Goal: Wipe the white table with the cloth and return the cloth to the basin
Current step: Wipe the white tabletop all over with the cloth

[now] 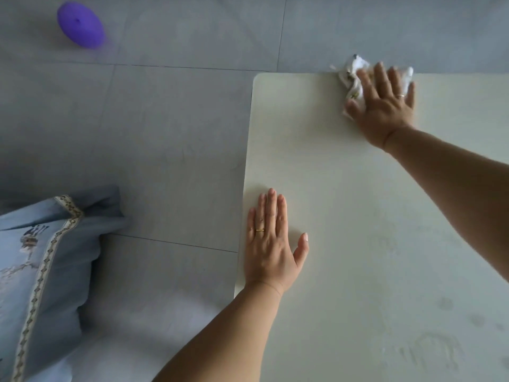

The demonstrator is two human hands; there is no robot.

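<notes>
The right hand [384, 106] lies flat, fingers spread, pressing the crumpled cloth [351, 78] at the tabletop's [358, 216] far edge, while the left hand [271, 244], flat and empty, rests well apart near the left edge.

The light is soft, even and rather dim, with a cool grey-blue cast, and no hard shadows fall anywhere. The desk [344, 216] has a dull sheen that picks out faint smears and what looks like a handprint [429, 351] near the lower right. A paler patch lies on the floor [154, 310] at the bottom. The right grip [382, 106] and the cloth [351, 78] under it are smeared by motion blur, while the left grip [271, 244] is sharp. The purple ball [80, 24] and the cushion [41, 271] look soft. The desk's left edge and the tile joints bow with wide-angle distortion.
</notes>
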